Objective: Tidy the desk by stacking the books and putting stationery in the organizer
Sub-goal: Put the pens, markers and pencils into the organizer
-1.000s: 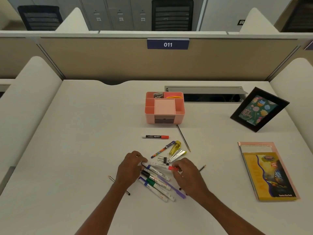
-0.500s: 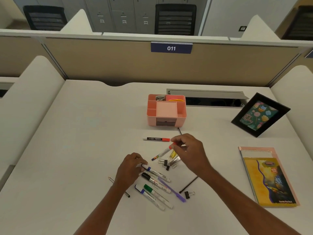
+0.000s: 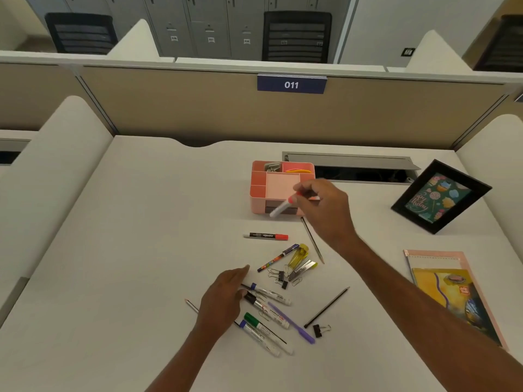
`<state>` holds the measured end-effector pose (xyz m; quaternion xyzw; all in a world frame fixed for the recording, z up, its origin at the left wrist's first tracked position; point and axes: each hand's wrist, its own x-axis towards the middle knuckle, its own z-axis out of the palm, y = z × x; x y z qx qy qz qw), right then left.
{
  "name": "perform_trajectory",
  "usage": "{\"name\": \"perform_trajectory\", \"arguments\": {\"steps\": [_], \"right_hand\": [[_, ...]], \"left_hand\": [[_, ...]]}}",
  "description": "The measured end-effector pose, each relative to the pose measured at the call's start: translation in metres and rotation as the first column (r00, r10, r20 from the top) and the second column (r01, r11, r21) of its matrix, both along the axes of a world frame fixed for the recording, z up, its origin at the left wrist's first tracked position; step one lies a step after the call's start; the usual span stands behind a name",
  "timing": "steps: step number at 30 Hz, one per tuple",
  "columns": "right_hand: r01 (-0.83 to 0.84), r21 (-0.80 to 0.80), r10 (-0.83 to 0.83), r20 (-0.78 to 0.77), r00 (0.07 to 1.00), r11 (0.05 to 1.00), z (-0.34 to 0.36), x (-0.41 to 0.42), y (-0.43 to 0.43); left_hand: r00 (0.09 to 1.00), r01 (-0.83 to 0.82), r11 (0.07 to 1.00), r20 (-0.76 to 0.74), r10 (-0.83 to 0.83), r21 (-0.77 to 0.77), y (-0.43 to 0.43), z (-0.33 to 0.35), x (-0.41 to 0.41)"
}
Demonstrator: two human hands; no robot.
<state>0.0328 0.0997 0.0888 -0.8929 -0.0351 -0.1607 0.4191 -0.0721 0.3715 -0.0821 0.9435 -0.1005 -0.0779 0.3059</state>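
Observation:
My right hand [image 3: 325,207] holds a white marker with a red cap [image 3: 281,207], tilted, just in front of the pink organizer [image 3: 259,190] at the desk's middle back. My left hand [image 3: 223,298] rests flat on the desk, fingertips touching a cluster of several markers [image 3: 268,306] and a purple pen [image 3: 294,323]. Another red-capped marker [image 3: 266,236] lies alone nearer the organizer. A patterned pen [image 3: 277,257], a yellow stapler [image 3: 300,254] and binder clips [image 3: 281,277] lie between. Two stacked books [image 3: 458,295], yellow on pink, lie at the right.
A black picture frame [image 3: 441,196] leans at the back right. Pencils [image 3: 312,240] [image 3: 327,306] and a lone binder clip [image 3: 321,329] are scattered right of the markers. A cable slot [image 3: 351,168] opens behind the organizer. Padded dividers flank the desk.
My right hand picked the red-capped marker out of the pile and carried it up and back to the organizer. My left hand stayed on the marker cluster.

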Motion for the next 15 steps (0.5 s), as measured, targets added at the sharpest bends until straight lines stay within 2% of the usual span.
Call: {"name": "perform_trajectory", "arguments": {"steps": [7,15], "right_hand": [[0.031,-0.111,-0.012,0.164,0.986,0.993,0.016,0.075,0.013],[-0.044,-0.243,0.067,0.084,0.994,0.969,0.006,0.129,0.045]], "left_hand": [[0.997,0.070,0.994,0.027,-0.072,0.085,0.003,-0.004,0.006],[0.997,0.035,0.996,0.073,-0.041,0.078,0.002,-0.009,0.007]]}}
